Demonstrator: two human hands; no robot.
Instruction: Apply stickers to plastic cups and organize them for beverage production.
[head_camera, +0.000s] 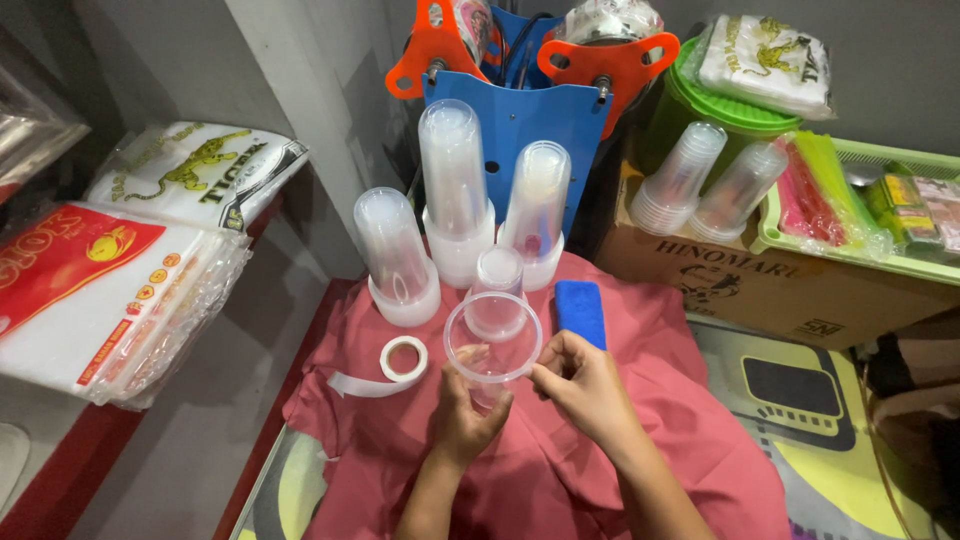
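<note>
- Pink cloth (560, 470) covers our tabletop in soft wrinkles, giving the light plastic pieces a surface where they do not slide.
- We hold a clear plastic cup (492, 338) just above the cloth, its round mouth tipped toward us so we look straight down into it.
- Our left hand (465, 410) cradles the cup from below, fingers curled loosely about its wall; our right hand (585, 385) pinches the rim at the right side between thumb and fingertips. Both are partly closed on the cup, neither clenched.
- Behind the cup stand upside-down stacks of clear cups (455, 185), nested tall and set on white bases, near enough to reach without stretching.
- A roll of white tape (404, 357) lies flat to the left of the cup, with a loose strip trailing from it onto the cloth.
- A blue sponge-like block (581, 312) lies just right of the cup, matte and rectangular.
- A blue and orange press-like machine (520, 75) rises at the back; beside it more stacked cups (705, 180) lean on a brown cardboard box (760, 285).
- Sealed packs of plastic bags (110, 290) lie glossy on the shelf at left.
</note>
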